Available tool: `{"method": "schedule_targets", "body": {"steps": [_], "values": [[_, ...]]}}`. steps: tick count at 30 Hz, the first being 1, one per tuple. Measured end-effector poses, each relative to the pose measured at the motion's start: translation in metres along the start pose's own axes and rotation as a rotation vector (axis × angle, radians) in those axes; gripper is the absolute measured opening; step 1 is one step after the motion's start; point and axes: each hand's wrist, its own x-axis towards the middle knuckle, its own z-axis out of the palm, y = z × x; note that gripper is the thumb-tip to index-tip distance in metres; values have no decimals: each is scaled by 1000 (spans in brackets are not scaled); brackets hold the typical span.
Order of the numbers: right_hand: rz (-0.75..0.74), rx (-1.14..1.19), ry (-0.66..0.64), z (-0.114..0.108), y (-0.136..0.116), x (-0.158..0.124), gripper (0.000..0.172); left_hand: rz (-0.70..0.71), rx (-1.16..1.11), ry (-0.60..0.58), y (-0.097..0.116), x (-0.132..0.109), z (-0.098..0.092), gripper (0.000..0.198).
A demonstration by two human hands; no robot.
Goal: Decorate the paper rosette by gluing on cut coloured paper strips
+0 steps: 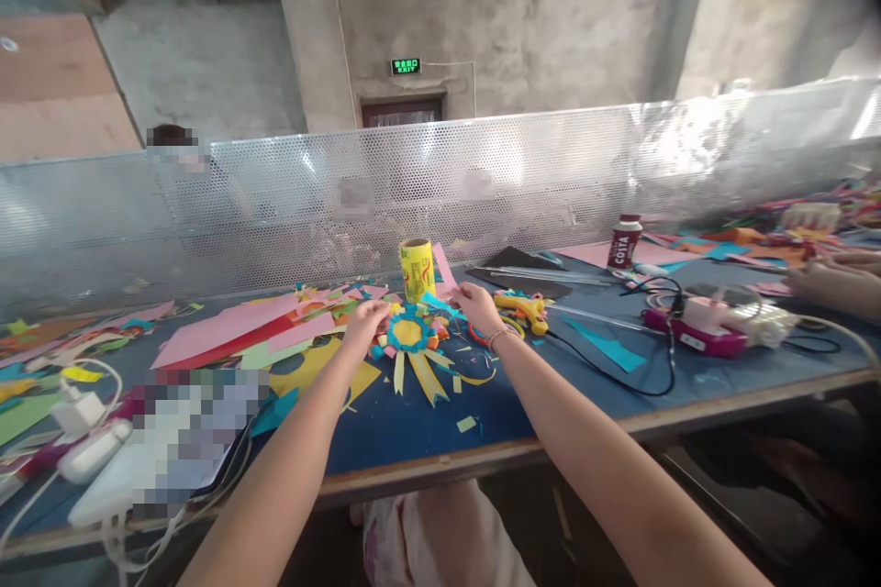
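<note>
A paper rosette (407,330) with a yellow centre, a blue ruffled edge and yellow tails lies on the blue table. My left hand (368,323) is at its upper left, fingers pinched together on something too small to make out. Right of the rosette, my right hand (476,307) is closed on a pink paper strip (444,268) that points up and left. A blue paper piece (435,302) lies between that hand and the rosette. Just behind stands a yellow tape roll (417,270). The yellow glue gun (524,312) lies right of my right hand.
Coloured paper sheets (227,327) and scraps cover the left side. A COSTA bottle (624,243) and a magenta power strip (698,335) with cables are at the right. A perforated metal screen (289,202) runs behind the table. Another person's hand (826,280) is at far right.
</note>
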Motion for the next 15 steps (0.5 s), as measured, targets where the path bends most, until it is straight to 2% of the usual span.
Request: {"method": "schedule_targets", "body": {"steps": [3,6,10,12,14,15], "values": [[67,311,-253,9,-3,-6,9,46,62,-104,-4,-2,5,32],[87,387,-451,19,-6,-14,10,59,98,-164,-8,-3,10,39],[28,262,-599,32,-11,-26,14,125,108,-204,-12,-2,15,44],[-39,138,-659,31,-16,-27,19,179,112,-180,-13,-2,15,44],[-133,-93,-633,20,-19,-23,24,209,120,-117,-13,1,12,44],[-157,-247,-557,10,-18,-19,26,211,122,-88,-14,2,9,44]]}}
